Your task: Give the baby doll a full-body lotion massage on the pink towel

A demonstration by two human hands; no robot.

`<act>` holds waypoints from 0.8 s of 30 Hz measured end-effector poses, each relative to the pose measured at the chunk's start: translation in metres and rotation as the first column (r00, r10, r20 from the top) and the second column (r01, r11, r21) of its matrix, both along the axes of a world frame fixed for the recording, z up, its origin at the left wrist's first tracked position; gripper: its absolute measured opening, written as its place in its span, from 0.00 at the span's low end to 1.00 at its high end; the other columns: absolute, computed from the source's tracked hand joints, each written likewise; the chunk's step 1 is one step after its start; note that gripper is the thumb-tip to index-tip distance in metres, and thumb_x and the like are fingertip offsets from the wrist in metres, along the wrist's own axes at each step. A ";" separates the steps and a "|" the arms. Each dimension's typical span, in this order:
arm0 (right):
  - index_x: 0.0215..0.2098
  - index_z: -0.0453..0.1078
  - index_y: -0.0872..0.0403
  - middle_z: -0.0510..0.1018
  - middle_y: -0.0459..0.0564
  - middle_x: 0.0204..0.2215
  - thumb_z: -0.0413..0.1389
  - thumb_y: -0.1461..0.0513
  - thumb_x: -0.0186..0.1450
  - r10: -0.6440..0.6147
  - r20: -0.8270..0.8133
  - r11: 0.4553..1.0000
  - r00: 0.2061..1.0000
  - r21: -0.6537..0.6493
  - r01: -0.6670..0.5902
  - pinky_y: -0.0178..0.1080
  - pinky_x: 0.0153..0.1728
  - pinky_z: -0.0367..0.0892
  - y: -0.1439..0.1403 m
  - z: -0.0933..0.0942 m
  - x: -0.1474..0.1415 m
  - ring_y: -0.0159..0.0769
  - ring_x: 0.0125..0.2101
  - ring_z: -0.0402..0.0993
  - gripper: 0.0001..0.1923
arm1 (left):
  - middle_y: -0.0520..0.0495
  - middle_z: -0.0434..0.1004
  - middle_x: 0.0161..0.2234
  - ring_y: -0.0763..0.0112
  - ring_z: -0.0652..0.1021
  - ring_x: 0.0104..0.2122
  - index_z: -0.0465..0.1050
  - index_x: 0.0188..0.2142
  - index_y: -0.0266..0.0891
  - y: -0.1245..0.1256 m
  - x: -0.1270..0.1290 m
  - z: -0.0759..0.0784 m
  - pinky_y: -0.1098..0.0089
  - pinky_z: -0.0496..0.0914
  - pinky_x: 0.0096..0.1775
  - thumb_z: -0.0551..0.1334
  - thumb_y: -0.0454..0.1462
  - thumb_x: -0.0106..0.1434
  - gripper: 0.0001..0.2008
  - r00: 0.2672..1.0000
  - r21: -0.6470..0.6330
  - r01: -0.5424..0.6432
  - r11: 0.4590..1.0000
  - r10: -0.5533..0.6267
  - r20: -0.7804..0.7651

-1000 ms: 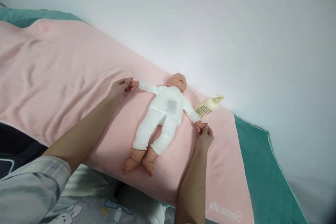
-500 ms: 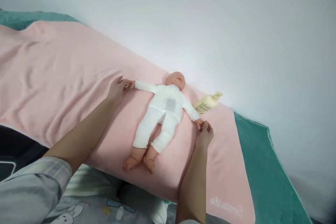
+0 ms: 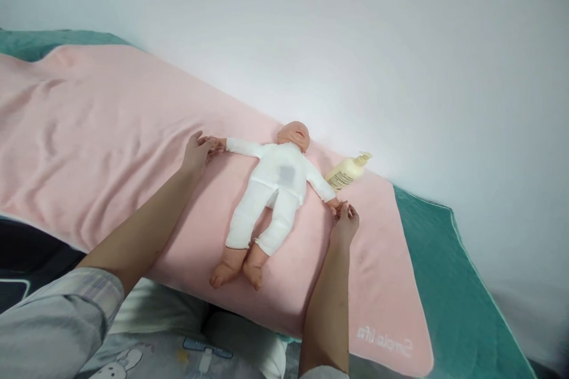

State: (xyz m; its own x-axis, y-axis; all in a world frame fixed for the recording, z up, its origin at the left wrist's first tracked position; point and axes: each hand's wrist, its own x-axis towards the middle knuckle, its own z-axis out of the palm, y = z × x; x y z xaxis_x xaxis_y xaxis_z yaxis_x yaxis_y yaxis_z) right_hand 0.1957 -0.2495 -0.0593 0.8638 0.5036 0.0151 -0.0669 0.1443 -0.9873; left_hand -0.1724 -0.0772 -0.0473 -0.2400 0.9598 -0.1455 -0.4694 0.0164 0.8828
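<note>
A baby doll (image 3: 275, 186) in a white suit lies on its back on a pink towel (image 3: 102, 148), arms spread wide and bare feet toward me. My left hand (image 3: 197, 153) pinches the doll's hand at the left. The doll's other hand, at the right, is held by the fingertips of my right hand (image 3: 344, 222). A cream pump bottle (image 3: 347, 172) lies on its side just beyond the doll's right-side arm, against the wall.
A white wall runs close behind the doll's head. Under the towel is a teal bed cover (image 3: 448, 290), showing at the right and far left. My lap in printed grey fabric (image 3: 178, 355) is at the bottom.
The view has shifted slightly; both hands keep hold of the doll's hands, and the doll's arms look about the same spread.
</note>
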 end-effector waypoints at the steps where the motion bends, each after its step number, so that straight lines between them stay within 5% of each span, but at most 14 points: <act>1: 0.47 0.61 0.58 0.71 0.57 0.48 0.65 0.50 0.54 0.001 0.000 1.000 1.000 0.000 -0.001 0.39 0.40 0.76 0.000 0.000 0.000 0.37 0.40 0.75 0.31 | 0.40 0.68 0.49 0.77 0.78 0.29 0.53 0.61 0.38 0.000 0.000 -0.001 0.74 0.75 0.33 0.58 0.27 0.64 0.28 1.000 -0.002 -0.003 1.000 0.003 -0.026; 6: 0.46 0.61 0.56 0.71 0.56 0.47 0.63 0.49 0.55 0.011 0.011 1.000 1.000 -0.003 -0.011 0.40 0.40 0.76 0.002 -0.001 0.001 0.38 0.41 0.76 0.29 | 0.36 0.57 0.58 0.81 0.75 0.32 0.50 0.62 0.36 -0.007 -0.008 -0.004 0.77 0.71 0.32 0.60 0.30 0.64 0.30 0.968 0.002 -0.040 0.999 0.039 -0.247; 16: 0.42 0.62 0.55 0.73 0.53 0.41 0.59 0.47 0.57 0.034 0.046 0.999 0.998 0.008 -0.035 0.41 0.39 0.76 0.004 -0.002 -0.001 0.37 0.37 0.76 0.25 | 0.41 0.68 0.50 0.74 0.70 0.36 0.55 0.61 0.35 -0.066 -0.008 0.010 0.71 0.67 0.36 0.60 0.35 0.63 0.28 0.762 0.303 -0.118 0.945 0.282 -0.582; 24: 0.46 0.59 0.54 0.72 0.54 0.44 0.63 0.48 0.54 0.132 0.051 0.991 0.990 -0.038 -0.130 0.41 0.37 0.77 0.004 -0.006 0.001 0.38 0.37 0.77 0.30 | 0.46 0.70 0.45 0.67 0.73 0.35 0.62 0.52 0.45 -0.157 -0.015 -0.015 0.66 0.70 0.37 0.60 0.43 0.62 0.19 0.751 0.241 0.200 0.950 0.010 -0.660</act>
